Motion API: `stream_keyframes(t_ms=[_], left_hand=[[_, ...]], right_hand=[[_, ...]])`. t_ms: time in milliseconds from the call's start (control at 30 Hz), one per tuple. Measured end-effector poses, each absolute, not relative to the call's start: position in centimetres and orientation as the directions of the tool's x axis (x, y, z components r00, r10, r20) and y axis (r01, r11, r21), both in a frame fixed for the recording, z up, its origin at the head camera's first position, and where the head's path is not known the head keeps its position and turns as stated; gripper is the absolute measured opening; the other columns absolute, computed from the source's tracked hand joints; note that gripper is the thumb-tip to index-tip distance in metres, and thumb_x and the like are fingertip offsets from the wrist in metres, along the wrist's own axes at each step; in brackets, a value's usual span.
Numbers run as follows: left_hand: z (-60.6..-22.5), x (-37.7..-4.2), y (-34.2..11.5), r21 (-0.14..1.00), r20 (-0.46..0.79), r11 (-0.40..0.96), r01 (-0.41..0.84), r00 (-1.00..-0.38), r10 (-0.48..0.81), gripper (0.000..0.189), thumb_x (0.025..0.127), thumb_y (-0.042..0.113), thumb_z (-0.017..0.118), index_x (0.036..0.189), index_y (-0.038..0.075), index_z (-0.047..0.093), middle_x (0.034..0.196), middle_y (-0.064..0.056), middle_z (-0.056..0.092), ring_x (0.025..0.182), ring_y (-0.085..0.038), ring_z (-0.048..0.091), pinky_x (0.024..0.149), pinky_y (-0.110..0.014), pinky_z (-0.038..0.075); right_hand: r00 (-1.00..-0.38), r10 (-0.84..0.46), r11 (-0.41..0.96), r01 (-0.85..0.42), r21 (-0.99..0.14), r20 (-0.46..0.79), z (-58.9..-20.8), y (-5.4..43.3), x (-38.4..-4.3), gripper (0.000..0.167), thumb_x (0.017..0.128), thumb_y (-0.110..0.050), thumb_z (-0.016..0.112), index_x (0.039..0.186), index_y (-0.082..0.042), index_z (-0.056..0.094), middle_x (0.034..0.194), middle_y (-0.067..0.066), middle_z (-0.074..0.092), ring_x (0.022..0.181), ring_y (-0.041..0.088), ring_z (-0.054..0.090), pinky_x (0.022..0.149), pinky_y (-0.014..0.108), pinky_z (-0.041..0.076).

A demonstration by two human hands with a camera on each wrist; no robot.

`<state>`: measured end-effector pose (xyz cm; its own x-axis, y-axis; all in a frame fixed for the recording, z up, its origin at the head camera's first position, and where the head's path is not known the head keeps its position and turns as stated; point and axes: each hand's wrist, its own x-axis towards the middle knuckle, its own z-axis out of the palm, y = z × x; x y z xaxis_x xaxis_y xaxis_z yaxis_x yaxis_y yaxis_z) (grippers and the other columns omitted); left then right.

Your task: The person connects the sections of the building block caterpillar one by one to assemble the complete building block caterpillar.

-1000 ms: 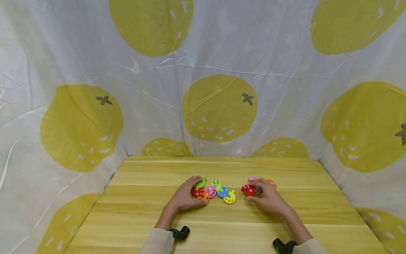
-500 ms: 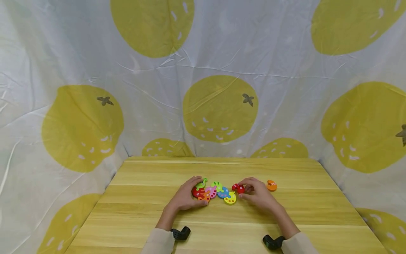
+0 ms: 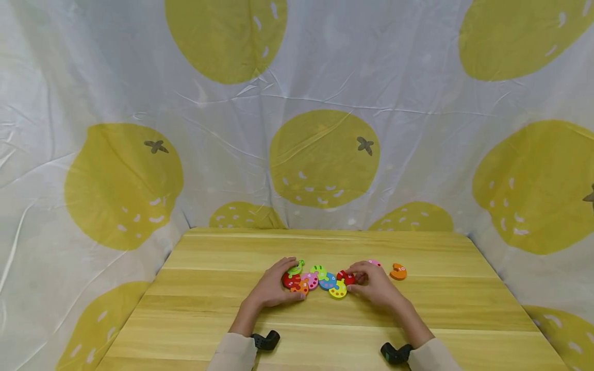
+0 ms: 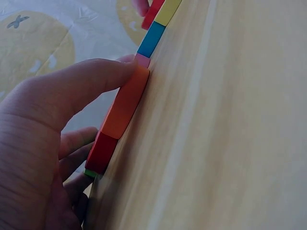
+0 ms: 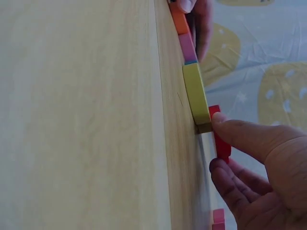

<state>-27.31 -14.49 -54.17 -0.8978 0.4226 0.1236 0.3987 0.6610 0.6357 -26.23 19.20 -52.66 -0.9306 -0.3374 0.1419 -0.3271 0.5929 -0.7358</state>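
My right hand [image 3: 378, 287] pinches a red puzzle piece [image 5: 221, 143] between thumb and fingers. In the right wrist view that piece sits slightly higher than the yellow piece [image 5: 195, 93] and against its end. My left hand [image 3: 273, 286] holds the other end of the joined row. Its thumb presses the orange piece numbered 3 [image 4: 125, 108], with fingers around the far side by the red piece numbered 2 [image 3: 290, 281] and the green head piece [image 3: 295, 268]. Between the hands run pink [image 3: 311, 281], green [image 3: 317, 270] and blue [image 3: 327, 281] pieces.
Right of the row, an orange piece numbered 10 [image 3: 398, 271] lies loose on the wooden table [image 3: 223, 252]. A pink piece [image 3: 375, 263] shows partly behind my right hand. A lemon-print curtain [image 3: 325, 77] hangs behind the table.
My right hand has carried the red piece leftward to the yellow end of the row. The pink piece is partly visible again. My left hand has stayed in place.
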Motion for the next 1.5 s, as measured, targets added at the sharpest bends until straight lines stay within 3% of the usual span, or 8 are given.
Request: stream_keyframes(t_ms=[500,833,1167,1300,1500], left_hand=[[-54.0,-27.4,-14.3,0.634,0.127,0.659,0.404,-0.896,0.427,0.094,0.074,0.058,0.084,0.152,0.019,0.051,0.163,-0.002,0.042,0.156,-0.034,0.028,0.12,-0.065,0.03],[-54.1,-27.4,-14.2,0.595,0.127,0.682,0.425,-0.888,0.442,0.1,0.071,0.063,0.083,0.155,0.02,0.047,0.164,-0.005,0.039,0.155,-0.036,0.03,0.119,-0.066,0.03],[-54.6,-27.4,-14.5,0.593,0.127,0.692,0.412,-0.897,0.424,0.1,0.07,0.064,0.084,0.154,0.022,0.049,0.163,-0.004,0.041,0.152,-0.037,0.034,0.117,-0.066,0.033],[-54.6,-27.4,-14.4,0.604,0.125,0.69,0.399,-0.903,0.412,0.1,0.069,0.064,0.085,0.153,0.023,0.049,0.162,-0.004,0.041,0.151,-0.037,0.035,0.117,-0.066,0.034],[-54.5,-27.3,-14.3,0.621,0.13,0.682,0.386,-0.909,0.396,0.1,0.068,0.063,0.086,0.152,0.024,0.052,0.161,-0.003,0.042,0.149,-0.037,0.039,0.115,-0.064,0.038]], right_hand=[[-0.927,-0.36,0.603,-0.32,-0.731,0.108,-52.4,19.3,-26.3,0.028,0.087,-0.012,0.083,0.114,-0.01,0.076,0.125,0.008,0.066,0.095,0.017,0.06,0.084,0.027,0.055],[-0.967,-0.223,0.627,-0.238,-0.741,0.122,-52.2,20.3,-25.9,0.033,0.087,-0.014,0.083,0.118,-0.012,0.073,0.102,0.004,0.066,0.089,0.015,0.059,0.08,0.027,0.053],[-0.966,-0.164,0.626,-0.257,-0.737,0.198,-52.6,22.6,-26.4,0.035,0.085,-0.006,0.083,0.118,-0.001,0.071,0.097,0.011,0.066,0.086,0.019,0.059,0.074,0.023,0.052],[-0.967,-0.145,0.653,-0.253,-0.714,0.211,-52.6,23.0,-26.6,0.041,0.084,-0.006,0.084,0.121,-0.001,0.07,0.1,0.012,0.066,0.083,0.017,0.058,0.071,0.021,0.051],[-0.968,-0.122,0.698,-0.242,-0.674,0.221,-52.6,23.4,-26.8,0.045,0.084,-0.007,0.084,0.125,0.0,0.067,0.122,0.018,0.064,0.082,0.017,0.058,0.068,0.022,0.049]])
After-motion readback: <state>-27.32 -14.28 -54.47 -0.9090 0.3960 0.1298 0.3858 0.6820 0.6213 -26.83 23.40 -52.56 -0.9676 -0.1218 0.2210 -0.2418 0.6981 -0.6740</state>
